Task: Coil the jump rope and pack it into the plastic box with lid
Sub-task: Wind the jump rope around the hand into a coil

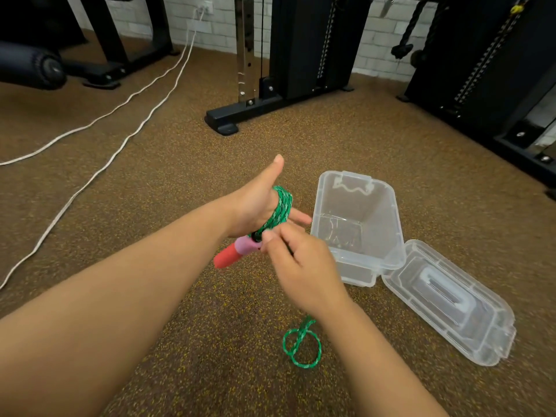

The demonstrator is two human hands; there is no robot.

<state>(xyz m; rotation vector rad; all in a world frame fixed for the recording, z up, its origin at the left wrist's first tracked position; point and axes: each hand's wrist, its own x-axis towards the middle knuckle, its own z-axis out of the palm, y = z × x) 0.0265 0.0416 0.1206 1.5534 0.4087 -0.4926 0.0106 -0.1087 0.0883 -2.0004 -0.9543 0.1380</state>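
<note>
The green braided jump rope is wound in several turns around my left hand, whose thumb sticks up and fingers point straight toward the box. A red and pink handle hangs below that hand. My right hand pinches the rope just beside the handle. A loose loop of rope lies on the floor under my right wrist. The clear plastic box stands open to the right, and its clear lid lies flat beside it.
Speckled brown rubber floor all around. Black gym machine frames stand at the back and right. Two white cables run across the floor on the left. A black padded roller sits far left.
</note>
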